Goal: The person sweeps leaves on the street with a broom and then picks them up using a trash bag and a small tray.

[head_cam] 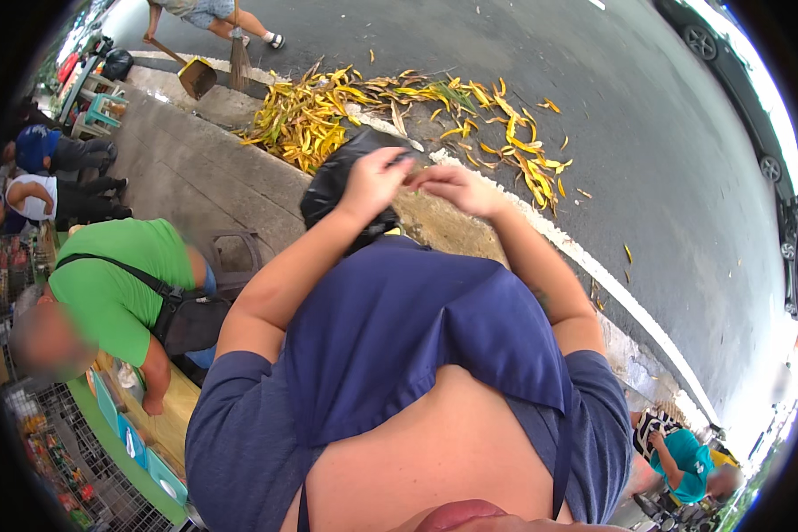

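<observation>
My left hand (376, 183) is raised in front of a full black plastic bag (332, 176) on the pavement. Something dark shows between its thumb and fingers, but I cannot tell whether it is part of the bag. My right hand (462, 189) comes in from the other side with bent fingers, its fingertips close to those of the left. Blur hides what, if anything, is pinched between them. A small green speck shows below the right fingertips. A dark blue apron (412, 319) covers my front.
Yellow fallen leaves (306, 120) are heaped along the kerb (572, 243). Beyond, a person holds a broom (239, 63) and a dustpan (197, 76). At left, a person in a green shirt (120, 272) leans over a stall counter (179, 412) beside a plastic chair (233, 256). Parked cars (738, 86) line the road.
</observation>
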`<state>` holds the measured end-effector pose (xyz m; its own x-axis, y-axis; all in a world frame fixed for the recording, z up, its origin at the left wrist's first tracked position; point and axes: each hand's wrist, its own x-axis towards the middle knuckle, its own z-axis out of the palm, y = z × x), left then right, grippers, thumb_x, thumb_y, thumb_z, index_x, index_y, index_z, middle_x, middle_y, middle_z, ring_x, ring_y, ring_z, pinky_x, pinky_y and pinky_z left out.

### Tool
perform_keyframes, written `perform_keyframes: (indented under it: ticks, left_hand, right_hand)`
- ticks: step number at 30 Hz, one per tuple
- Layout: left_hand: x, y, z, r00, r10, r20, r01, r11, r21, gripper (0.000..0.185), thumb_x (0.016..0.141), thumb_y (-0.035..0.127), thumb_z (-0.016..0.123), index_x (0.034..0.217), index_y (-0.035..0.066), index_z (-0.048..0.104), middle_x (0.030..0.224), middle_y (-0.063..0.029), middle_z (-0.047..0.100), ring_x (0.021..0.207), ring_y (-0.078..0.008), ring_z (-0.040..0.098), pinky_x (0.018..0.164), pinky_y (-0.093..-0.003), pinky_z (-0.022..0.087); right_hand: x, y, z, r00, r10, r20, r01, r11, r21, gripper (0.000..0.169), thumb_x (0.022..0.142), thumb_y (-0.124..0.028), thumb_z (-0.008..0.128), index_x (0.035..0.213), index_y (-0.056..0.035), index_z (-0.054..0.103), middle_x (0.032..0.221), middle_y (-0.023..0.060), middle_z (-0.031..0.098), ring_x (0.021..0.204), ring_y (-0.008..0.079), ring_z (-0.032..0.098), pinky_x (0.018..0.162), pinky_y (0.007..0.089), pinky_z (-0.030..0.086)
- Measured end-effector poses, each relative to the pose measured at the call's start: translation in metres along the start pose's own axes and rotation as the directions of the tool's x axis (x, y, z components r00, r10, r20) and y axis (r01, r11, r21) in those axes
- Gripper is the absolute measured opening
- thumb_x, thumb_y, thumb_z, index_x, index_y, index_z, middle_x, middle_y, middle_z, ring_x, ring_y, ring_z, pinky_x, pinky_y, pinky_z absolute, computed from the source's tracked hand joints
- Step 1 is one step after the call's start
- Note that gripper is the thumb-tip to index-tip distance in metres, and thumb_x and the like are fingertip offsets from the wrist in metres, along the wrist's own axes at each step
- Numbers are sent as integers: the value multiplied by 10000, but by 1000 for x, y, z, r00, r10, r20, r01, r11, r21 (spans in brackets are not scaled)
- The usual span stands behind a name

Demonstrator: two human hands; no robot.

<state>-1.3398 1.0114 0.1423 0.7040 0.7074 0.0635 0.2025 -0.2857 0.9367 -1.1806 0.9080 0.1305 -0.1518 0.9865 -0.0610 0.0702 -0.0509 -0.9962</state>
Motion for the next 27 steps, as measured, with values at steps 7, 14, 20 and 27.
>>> perform_keyframes:
  ticks: [7,14,20,27]
  left_hand:
    - [-19,72,30,651,23,759,338,886,-317,162,825,68,590,965,-9,615,843,-12,618,768,-66,540,706,-216,433]
    - [-11,19,-80,901,-394,179,394,573,-719,183,879,64,465,1016,-44,519,999,-155,585,877,-258,607,800,-374,491]
    - [8,-60,-61,967,-219,130,94,783,615,364,734,216,665,1045,54,566,740,-159,619,736,-252,622,679,-331,461]
    - [51,-48,-58,830,-348,435,510,162,-845,408,921,254,327,1196,-13,467,1188,-155,527,1103,-301,495,991,-427,339]
  right_hand:
    - [51,67,30,982,-141,-122,-50,434,-900,457,838,-249,513,1249,-67,435,1271,110,437,1189,208,383,989,363,293]
    - [-6,116,-113,797,198,-570,-567,-79,-820,509,788,-408,490,1196,-105,520,1227,89,516,1151,257,467,1024,436,241]
    - [22,32,-99,503,-148,-851,-722,469,-508,374,685,-238,640,1014,-76,566,1022,151,520,998,338,494,898,460,397]
    - [-36,129,-51,647,600,-471,-640,91,-763,682,780,-560,520,1347,-247,304,1284,75,430,1100,335,471,915,615,272]
